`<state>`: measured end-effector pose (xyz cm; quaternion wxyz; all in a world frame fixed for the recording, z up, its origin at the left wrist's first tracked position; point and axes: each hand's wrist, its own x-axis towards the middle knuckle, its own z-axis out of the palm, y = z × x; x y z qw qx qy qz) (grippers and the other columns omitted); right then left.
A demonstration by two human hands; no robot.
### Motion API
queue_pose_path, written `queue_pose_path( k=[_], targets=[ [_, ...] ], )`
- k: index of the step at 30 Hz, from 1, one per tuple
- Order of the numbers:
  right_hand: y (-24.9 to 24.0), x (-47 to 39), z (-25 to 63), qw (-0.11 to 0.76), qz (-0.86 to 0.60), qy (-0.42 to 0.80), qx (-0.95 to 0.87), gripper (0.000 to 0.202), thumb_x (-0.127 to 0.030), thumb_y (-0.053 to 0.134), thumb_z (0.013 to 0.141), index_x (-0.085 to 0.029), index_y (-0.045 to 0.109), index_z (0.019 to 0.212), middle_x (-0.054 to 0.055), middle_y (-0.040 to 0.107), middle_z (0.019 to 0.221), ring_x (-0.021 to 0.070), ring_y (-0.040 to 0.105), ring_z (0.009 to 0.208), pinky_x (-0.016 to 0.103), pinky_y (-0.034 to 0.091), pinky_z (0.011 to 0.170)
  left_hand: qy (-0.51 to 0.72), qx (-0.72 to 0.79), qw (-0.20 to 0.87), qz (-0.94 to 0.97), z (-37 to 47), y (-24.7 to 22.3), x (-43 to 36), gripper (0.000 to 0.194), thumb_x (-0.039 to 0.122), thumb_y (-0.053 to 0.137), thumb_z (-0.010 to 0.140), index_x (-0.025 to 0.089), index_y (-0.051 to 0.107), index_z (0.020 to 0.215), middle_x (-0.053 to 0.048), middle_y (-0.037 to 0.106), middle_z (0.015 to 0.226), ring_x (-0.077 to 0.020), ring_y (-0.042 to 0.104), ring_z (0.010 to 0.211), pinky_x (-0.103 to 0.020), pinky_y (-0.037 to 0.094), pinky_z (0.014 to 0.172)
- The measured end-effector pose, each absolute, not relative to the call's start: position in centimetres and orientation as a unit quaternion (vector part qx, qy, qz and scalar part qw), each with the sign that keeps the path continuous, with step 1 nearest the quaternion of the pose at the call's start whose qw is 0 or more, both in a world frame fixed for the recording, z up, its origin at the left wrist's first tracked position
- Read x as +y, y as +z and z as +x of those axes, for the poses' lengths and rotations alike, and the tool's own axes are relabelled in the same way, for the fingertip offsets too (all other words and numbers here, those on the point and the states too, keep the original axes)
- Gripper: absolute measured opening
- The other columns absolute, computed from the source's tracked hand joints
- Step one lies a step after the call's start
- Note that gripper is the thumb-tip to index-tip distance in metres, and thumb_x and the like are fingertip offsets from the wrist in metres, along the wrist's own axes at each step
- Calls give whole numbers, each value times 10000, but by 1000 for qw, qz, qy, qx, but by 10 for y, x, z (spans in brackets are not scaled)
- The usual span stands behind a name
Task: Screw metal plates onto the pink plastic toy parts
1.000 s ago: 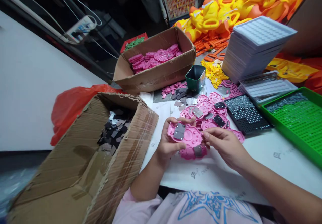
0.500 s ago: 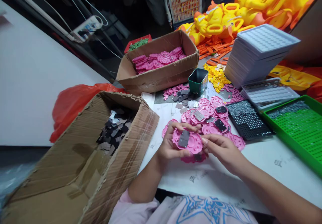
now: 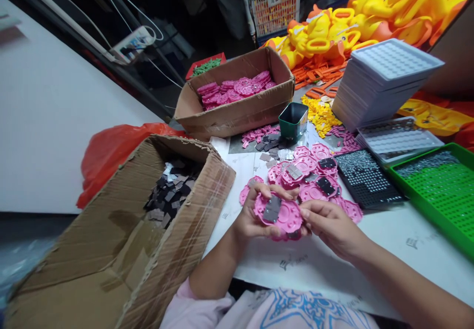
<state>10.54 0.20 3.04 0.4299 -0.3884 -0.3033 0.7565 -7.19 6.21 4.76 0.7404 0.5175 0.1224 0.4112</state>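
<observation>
Containers. Open cardboard carton (image 3: 83, 230) at the left: dark and grey flat chips (image 3: 170, 193) heaped toward its far end, brown floor bare at the near end. Second carton (image 3: 237, 120), farther back: pink moulded parts (image 3: 237, 90) lying in overlapping layers. Beyond it, a red tray (image 3: 223, 58) with small green pieces (image 3: 207, 66). Dark green square cup (image 3: 291, 130) upright on the table; its contents cannot be made out. Black gridded tray (image 3: 378, 201): small shiny bits over much of its surface. Green gridded tray (image 3: 433, 209), to its right: grey bits gathered at the far end. White lattice crate (image 3: 276, 11) in the background, with orange-yellow items showing through the slots.

Piece in hand. Pink plate (image 3: 291, 214), scalloped rim, raised rings and studs, glossy; a flat grey rectangle (image 3: 272, 209) sits on its left half. It is held tilted above the white table sheet (image 3: 266, 265), just in front of a loose pile of similar pink plates (image 3: 314, 171).

Grip. Left hand (image 3: 252, 218) clasps the plate's left side, thumb below, fingers over the top. Right hand (image 3: 335, 223): thumb and forefinger narrowed together, touching the right edge; cannot tell whether they pinch the rim or something small. Another pink part (image 3: 287, 236) shows underneath; its support is hidden.
</observation>
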Motion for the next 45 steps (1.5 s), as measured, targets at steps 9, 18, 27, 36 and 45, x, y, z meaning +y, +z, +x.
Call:
queue_pose_path(
  k=[9,18,27,36,45],
  targets=[
    [33,-1,105,438,-369,776,-262,538,-544,722,666,-74,554,868,46,499,667,82,501,599,195,410,576,430,117,743,499,-70,43,63,536,222,797,646,286,422,1023,-25,569,1045,-294,518,1197,-520,333,1039],
    [33,-1,100,419,-349,804,-236,501,-532,708,694,-73,526,781,49,498,677,66,472,596,196,396,582,421,106,750,499,-66,46,63,529,200,791,644,276,433,1026,-39,593,1086,-314,507,1216,-524,326,1041],
    [29,-1,99,405,-344,821,-208,492,-481,762,646,-57,523,722,75,515,653,73,484,578,164,355,539,407,73,748,519,-66,43,62,507,173,785,641,249,435,1000,-56,605,1060,-312,513,1209,-529,316,1042],
    [25,-2,99,449,-339,800,-209,565,-527,758,644,-119,416,836,-5,437,639,54,470,563,175,400,558,433,82,751,492,-68,37,64,632,175,836,610,238,476,1125,-93,625,1127,-315,487,1235,-508,315,1045],
    [22,-6,88,454,-325,799,-224,574,-422,800,625,-121,380,875,47,533,727,107,545,623,194,406,577,424,94,714,550,-71,8,82,845,237,881,535,266,467,1271,-140,538,1294,-353,495,1219,-527,392,976]
  ],
)
